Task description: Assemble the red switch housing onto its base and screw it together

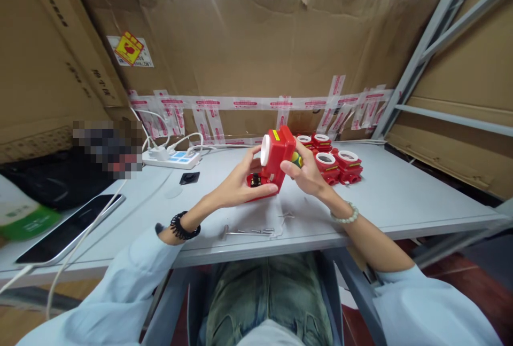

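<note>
A red housing point(282, 148) with a white round ring on one face is held tilted above the table. Black parts point(255, 179) show in its lower red section. My left hand point(250, 180) is closed around the lower left side, thumb along the bottom edge. My right hand point(306, 170) is closed on a rounded green-and-yellow handle point(296, 159), which looks like a screwdriver's, against the right side of the housing. The tool's tip is hidden. Below, slim metal tools point(250, 232) lie near the table's front edge.
Several red housings point(340, 167) with white rings stand at the right. Behind left are a power strip point(176, 159) with plugs and a small black square piece point(189, 178). A tablet point(68, 228) with a white cable lies at far left. Cardboard point(256, 47) walls the back.
</note>
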Action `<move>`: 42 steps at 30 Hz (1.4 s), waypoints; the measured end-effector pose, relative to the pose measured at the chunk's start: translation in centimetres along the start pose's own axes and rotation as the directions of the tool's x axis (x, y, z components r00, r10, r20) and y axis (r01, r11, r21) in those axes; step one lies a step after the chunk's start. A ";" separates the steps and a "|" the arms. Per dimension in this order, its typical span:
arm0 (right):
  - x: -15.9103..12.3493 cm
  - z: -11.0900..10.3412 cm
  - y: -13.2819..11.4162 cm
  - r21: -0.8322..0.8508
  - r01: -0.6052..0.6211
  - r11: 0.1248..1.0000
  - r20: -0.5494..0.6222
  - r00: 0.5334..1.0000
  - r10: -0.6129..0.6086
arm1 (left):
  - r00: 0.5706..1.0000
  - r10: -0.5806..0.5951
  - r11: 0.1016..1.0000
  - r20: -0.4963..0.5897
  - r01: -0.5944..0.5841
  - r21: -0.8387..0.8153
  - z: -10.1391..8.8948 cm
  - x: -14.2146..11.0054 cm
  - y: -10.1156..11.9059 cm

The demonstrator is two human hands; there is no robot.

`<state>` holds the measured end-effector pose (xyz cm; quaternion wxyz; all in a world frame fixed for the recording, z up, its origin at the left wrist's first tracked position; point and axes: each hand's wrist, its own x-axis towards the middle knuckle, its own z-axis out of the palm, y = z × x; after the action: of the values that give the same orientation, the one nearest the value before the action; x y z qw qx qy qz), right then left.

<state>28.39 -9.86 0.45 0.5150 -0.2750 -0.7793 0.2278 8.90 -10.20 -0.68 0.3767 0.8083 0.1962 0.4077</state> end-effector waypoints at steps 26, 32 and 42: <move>0.9 -2.8 -0.6 -0.274 -0.181 0.945 -0.135 0.980 0.148 | 0.973 -0.029 0.725 -0.230 0.179 0.665 -8.0 -2.7 1.1; 1.0 -2.7 0.5 -0.346 -0.252 0.904 -0.312 0.939 0.143 | 0.843 -0.426 0.346 -0.328 0.486 0.802 -15.7 -9.2 -3.8; 1.0 -2.4 0.0 -0.358 -0.231 0.905 -0.288 0.949 0.129 | 0.852 -0.403 0.341 -0.334 0.479 0.809 -17.2 -8.8 -6.4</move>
<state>30.31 -9.08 2.02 0.5240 -0.4698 -0.7061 0.0786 -10.22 -3.95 -3.50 0.0012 0.7840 0.5990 0.1628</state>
